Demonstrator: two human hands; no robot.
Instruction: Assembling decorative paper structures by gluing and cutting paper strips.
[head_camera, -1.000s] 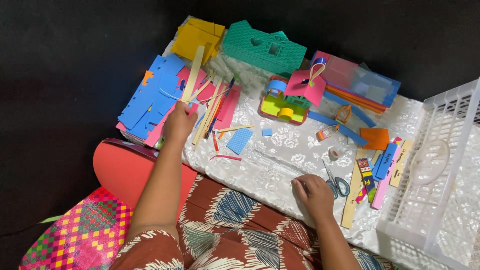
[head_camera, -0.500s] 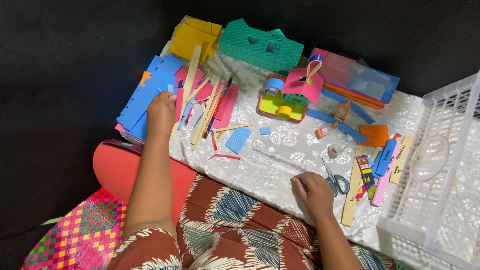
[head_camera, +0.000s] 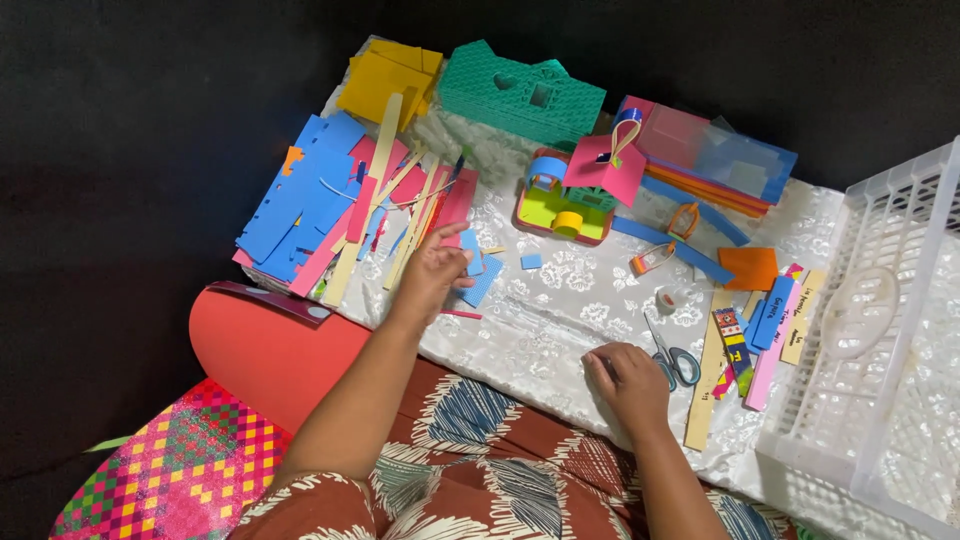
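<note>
Scraps: small blue foam pieces (head_camera: 478, 272) are lying on the white lace cloth (head_camera: 560, 320), just below the heap of strips, right at the left fingertips.
Left hand: left hand (head_camera: 435, 270) is reaching over those pieces with fingers loosely curled and thumb raised; whether it is already pinching one I cannot tell, since the hand is hiding its own fingertips.
Right hand: right hand (head_camera: 628, 378) is resting palm down on the cloth near its front edge, fingers bent, holding nothing, just beside the blue-handled scissors (head_camera: 672, 360).
Strip heap: blue, pink and tan foam strips (head_camera: 340, 205) are overlapping loosely just beyond the left hand.
Doing it well: picking the scrap by one free edge, in my judgement, is sparing the strips beside it from being dragged along.
Steadying: pressing the right palm down is probably keeping the cloth from creeping.
Farther out: green foam house (head_camera: 520, 95), yellow sheets (head_camera: 390, 75) and white plastic crate (head_camera: 880, 340) are standing well apart from both hands.
</note>
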